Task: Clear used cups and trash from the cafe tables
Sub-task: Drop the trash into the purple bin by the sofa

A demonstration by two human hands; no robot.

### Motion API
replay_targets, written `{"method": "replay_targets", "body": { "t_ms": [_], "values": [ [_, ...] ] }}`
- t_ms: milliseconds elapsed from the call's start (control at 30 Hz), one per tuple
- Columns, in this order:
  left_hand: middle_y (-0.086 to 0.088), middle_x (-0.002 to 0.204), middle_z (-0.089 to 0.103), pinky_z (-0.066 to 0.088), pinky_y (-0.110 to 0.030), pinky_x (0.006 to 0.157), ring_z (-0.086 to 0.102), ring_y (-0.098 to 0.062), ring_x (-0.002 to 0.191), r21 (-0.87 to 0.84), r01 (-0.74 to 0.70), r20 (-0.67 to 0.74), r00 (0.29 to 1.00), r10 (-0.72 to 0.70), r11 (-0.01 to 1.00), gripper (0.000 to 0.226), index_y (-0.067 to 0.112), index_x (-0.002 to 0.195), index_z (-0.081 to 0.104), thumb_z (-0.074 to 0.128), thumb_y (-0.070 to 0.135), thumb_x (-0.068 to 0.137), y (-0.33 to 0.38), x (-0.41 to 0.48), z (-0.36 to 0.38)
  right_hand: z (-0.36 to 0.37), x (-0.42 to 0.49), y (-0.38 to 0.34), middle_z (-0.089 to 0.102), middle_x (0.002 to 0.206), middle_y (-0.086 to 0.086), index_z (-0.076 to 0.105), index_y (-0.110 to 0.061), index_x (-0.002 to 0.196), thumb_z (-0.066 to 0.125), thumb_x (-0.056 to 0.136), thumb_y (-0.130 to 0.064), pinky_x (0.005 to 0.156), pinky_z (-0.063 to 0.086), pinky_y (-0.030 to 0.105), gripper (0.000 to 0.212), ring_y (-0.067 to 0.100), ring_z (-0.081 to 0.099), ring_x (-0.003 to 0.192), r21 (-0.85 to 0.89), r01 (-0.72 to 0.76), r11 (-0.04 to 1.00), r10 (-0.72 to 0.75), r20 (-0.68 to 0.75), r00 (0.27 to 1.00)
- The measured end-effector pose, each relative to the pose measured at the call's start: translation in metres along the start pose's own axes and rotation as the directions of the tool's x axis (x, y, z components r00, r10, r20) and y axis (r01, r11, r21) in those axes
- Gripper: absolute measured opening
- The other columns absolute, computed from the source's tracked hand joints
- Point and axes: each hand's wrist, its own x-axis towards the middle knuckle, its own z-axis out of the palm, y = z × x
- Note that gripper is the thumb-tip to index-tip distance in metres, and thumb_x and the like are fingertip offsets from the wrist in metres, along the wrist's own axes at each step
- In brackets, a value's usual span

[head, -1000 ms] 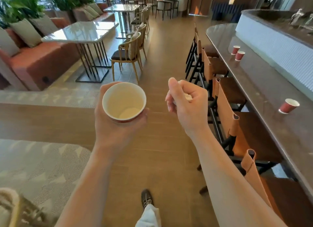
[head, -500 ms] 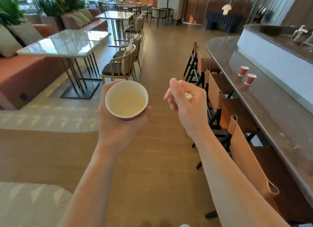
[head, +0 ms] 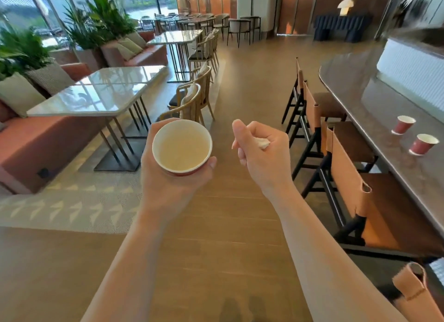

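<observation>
My left hand (head: 165,185) grips a red paper cup (head: 182,147) with a white, empty inside, held upright at chest height over the wooden floor. To its right, my right hand (head: 262,158) is curled round a crumpled white napkin (head: 262,143), of which only a small bit shows between the fingers. Two more red paper cups stand on the dark bar counter (head: 384,120) at the right: one cup (head: 404,125) farther back, the other cup (head: 422,144) nearer to me.
Tan-backed bar stools (head: 346,163) line the counter on the right. Marble-topped tables (head: 96,98) with wooden chairs (head: 192,101), an orange sofa (head: 36,139) and plants fill the left side. A wooden aisle runs between them.
I have walked forward along the aisle and the view has tilted up. The counter's two cups are nearer; a third cup has passed out of sight. Both hands keep their hold.
</observation>
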Motion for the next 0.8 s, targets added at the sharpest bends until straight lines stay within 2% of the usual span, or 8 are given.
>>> {"method": "replay_targets", "body": {
  "t_ms": [100, 167, 267, 367, 433, 533, 633, 800],
  "values": [
    [-0.002, 0.114, 0.066, 0.058, -0.039, 0.090, 0.068, -0.025, 0.105, -0.008, 0.003, -0.029, 1.000, -0.003, 1.000, 0.069, 0.021, 0.124, 0.052, 0.092, 0.018, 0.067, -0.032, 0.055, 0.026, -0.005, 0.065, 0.023, 0.049, 0.051, 0.000, 0.056, -0.014, 0.055, 0.058, 0.100, -0.044, 0.052, 0.037, 0.028, 0.054, 0.014, 0.044, 0.049, 0.025, 0.028, 0.999, -0.029, 0.019, 0.999],
    [-0.004, 0.114, 0.064, 0.057, -0.035, 0.089, 0.067, -0.019, 0.104, 0.000, 0.008, -0.043, 0.999, -0.008, 1.000, 0.067, 0.026, 0.121, 0.052, 0.091, 0.023, 0.066, -0.055, 0.079, 0.043, -0.007, 0.100, 0.045, 0.043, 0.051, 0.011, 0.050, -0.001, 0.056, 0.044, 0.103, -0.048, 0.051, 0.033, 0.031, 0.067, 0.021, 0.039, 0.048, 0.053, 0.021, 0.998, -0.024, 0.060, 0.998],
    [0.002, 0.111, 0.064, 0.058, -0.031, 0.087, 0.067, -0.015, 0.103, -0.004, 0.032, -0.034, 0.999, -0.032, 0.999, 0.067, 0.028, 0.120, 0.052, 0.091, 0.017, 0.066, -0.095, 0.114, 0.065, -0.010, 0.147, 0.087, 0.042, 0.053, 0.007, 0.052, -0.007, 0.057, 0.028, 0.109, -0.041, 0.050, 0.033, 0.023, 0.066, 0.016, 0.039, 0.048, 0.118, -0.076, 0.990, 0.066, 0.085, 0.994],
    [0.005, 0.111, 0.064, 0.056, -0.026, 0.087, 0.067, -0.011, 0.104, 0.014, 0.039, -0.040, 0.998, -0.039, 0.999, 0.067, 0.021, 0.123, 0.052, 0.090, 0.021, 0.068, -0.144, 0.156, 0.083, -0.003, 0.199, 0.131, 0.045, 0.052, 0.007, 0.054, -0.005, 0.057, 0.034, 0.114, -0.027, 0.051, 0.036, 0.028, 0.064, 0.015, 0.041, 0.048, 0.000, -0.096, 0.995, 0.096, 0.042, 0.995],
    [0.003, 0.111, 0.065, 0.057, -0.030, 0.088, 0.068, -0.015, 0.105, -0.002, 0.053, -0.057, 0.997, -0.053, 0.999, 0.068, 0.016, 0.124, 0.053, 0.091, 0.021, 0.068, -0.180, 0.187, 0.095, 0.003, 0.239, 0.161, 0.045, 0.052, 0.008, 0.057, -0.007, 0.060, 0.040, 0.113, -0.022, 0.052, 0.037, 0.030, 0.058, 0.015, 0.041, 0.048, -0.043, -0.098, 0.994, 0.099, 0.036, 0.994],
    [0.013, 0.107, 0.065, 0.053, -0.021, 0.086, 0.065, -0.004, 0.101, -0.029, 0.046, -0.073, 0.996, -0.048, 0.999, 0.066, 0.014, 0.122, 0.054, 0.090, 0.014, 0.067, -0.236, 0.241, 0.116, 0.016, 0.310, 0.198, 0.043, 0.053, 0.010, 0.067, -0.013, 0.068, 0.045, 0.112, -0.023, 0.051, 0.037, 0.029, 0.050, 0.018, 0.040, 0.047, -0.049, -0.072, 0.996, 0.075, 0.060, 0.995],
    [0.014, 0.104, 0.066, 0.053, -0.023, 0.087, 0.065, -0.005, 0.098, -0.071, 0.044, -0.071, 0.996, -0.049, 0.996, 0.066, 0.013, 0.122, 0.053, 0.090, 0.011, 0.067, -0.288, 0.310, 0.138, 0.029, 0.387, 0.232, 0.043, 0.055, 0.010, 0.070, -0.015, 0.073, 0.050, 0.111, -0.024, 0.050, 0.036, 0.030, 0.044, 0.019, 0.040, 0.049, -0.059, -0.060, 0.996, 0.064, 0.071, 0.995],
    [0.012, 0.109, 0.063, 0.051, -0.025, 0.091, 0.064, -0.008, 0.104, -0.104, -0.008, -0.047, 0.999, 0.003, 0.995, 0.069, 0.013, 0.124, 0.053, 0.087, 0.030, 0.067, -0.352, 0.432, 0.178, 0.032, 0.510, 0.268, 0.051, 0.052, 0.007, 0.065, -0.013, 0.068, 0.054, 0.108, -0.029, 0.045, 0.040, 0.024, 0.045, 0.020, 0.047, 0.044, -0.047, -0.024, 0.999, 0.026, 0.043, 0.999]
  ]
}}
